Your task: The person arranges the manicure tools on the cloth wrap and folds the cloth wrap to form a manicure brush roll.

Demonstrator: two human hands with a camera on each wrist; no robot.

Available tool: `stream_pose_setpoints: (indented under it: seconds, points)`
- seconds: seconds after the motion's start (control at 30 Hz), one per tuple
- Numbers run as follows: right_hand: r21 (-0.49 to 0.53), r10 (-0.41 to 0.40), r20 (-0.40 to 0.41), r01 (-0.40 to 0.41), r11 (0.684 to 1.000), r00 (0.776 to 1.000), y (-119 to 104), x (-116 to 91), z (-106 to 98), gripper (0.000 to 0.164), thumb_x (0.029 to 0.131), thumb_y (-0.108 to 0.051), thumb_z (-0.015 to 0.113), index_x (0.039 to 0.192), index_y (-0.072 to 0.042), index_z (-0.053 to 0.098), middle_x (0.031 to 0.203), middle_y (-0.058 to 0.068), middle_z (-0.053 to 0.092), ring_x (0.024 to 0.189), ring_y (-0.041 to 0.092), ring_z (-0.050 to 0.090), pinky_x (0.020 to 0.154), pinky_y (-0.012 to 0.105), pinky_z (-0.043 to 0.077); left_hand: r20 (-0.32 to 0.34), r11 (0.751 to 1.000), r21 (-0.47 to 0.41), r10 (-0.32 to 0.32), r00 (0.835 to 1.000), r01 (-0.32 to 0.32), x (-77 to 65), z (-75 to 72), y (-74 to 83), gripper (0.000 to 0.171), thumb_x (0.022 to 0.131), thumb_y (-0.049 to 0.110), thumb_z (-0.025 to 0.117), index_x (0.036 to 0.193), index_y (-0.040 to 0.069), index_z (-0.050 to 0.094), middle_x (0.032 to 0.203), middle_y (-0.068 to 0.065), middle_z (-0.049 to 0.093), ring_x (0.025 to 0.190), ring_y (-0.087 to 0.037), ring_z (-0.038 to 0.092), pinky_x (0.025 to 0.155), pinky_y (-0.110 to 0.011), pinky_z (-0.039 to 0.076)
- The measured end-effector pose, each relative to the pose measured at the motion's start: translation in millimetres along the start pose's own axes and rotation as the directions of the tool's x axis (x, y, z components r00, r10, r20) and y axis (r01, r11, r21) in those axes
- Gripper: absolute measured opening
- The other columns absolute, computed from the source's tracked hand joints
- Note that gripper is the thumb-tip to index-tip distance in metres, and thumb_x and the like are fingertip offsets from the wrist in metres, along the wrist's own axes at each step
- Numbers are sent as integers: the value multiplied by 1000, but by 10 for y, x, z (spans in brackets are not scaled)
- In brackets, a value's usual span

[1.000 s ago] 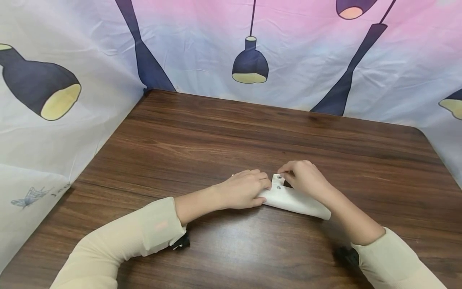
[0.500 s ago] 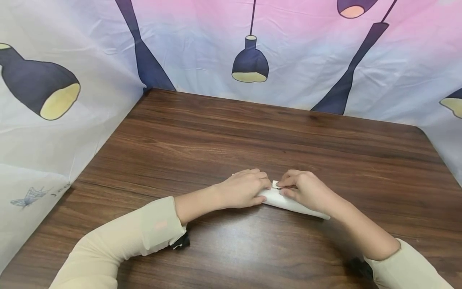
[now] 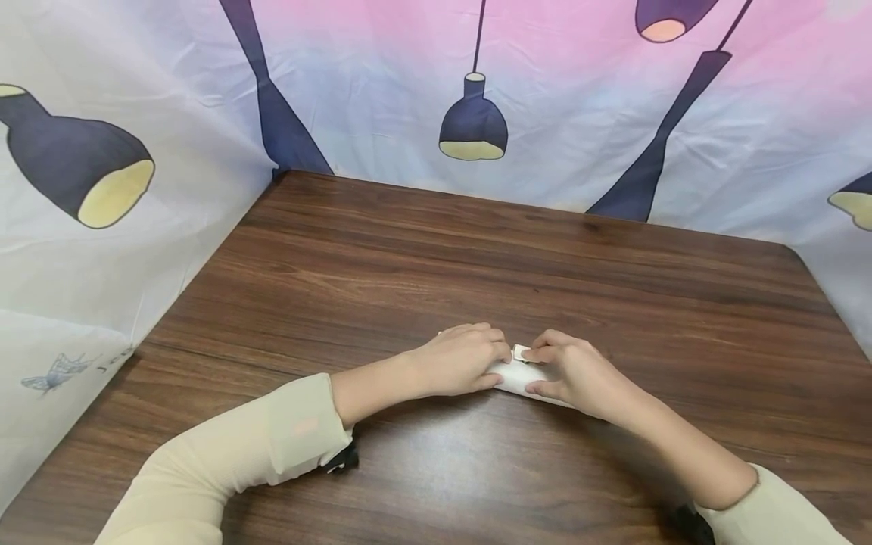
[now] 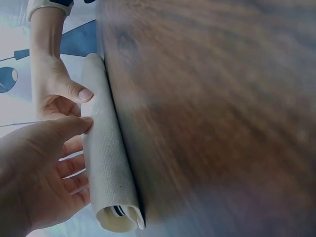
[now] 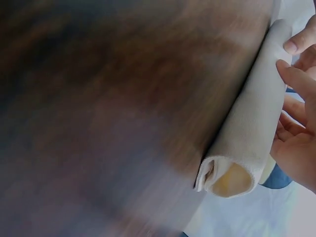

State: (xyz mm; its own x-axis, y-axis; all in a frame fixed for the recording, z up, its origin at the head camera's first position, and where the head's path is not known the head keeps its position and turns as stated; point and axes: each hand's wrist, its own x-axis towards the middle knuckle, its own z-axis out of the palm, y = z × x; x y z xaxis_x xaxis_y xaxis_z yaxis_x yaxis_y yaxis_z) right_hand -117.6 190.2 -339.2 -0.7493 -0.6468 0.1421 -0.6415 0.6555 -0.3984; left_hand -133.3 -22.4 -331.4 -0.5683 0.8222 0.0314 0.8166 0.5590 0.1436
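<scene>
A white cloth roll [image 3: 514, 376] lies on the brown wooden table, its middle between both hands. My left hand [image 3: 463, 359] holds its left part, thumb on the near side and fingers over the top. Thumb and fingers of my right hand [image 3: 582, 378] grip the roll further right, the fingertips at a small white strap [image 3: 520, 353] folded down on top. The strap's snap is hidden. In the left wrist view the roll [image 4: 106, 148] shows one open end with a dark-striped edge inside. At its other end, in the right wrist view, the cloth roll [image 5: 249, 123] has a yellowish inside.
The wooden table [image 3: 409, 257] extends around the hands on all sides. A hanging cloth printed with lamps [image 3: 381, 98] borders its far edge, and similar cloth [image 3: 88, 280] runs along the left side. Dark wrist straps [image 3: 341, 458] show beneath the sleeves.
The strap, raised with its snap parts showing, is now folded down over the roll. My right hand has come down from the strap's tip onto the roll. My left hand has stayed put.
</scene>
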Motion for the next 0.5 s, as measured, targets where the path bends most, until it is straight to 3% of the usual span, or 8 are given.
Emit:
stream_pose_setpoints:
  seconds: [0.5]
  points:
    - [39, 22, 26, -23, 999, 999, 15, 36, 10, 32, 73, -12, 78, 100, 3, 69, 98, -1, 56, 80, 12, 56, 63, 24, 47, 3, 1000, 11, -10, 1000, 10, 21, 9, 17, 20, 86, 26, 66, 100, 13, 67, 97, 3, 60, 90, -13, 53, 78, -26, 45]
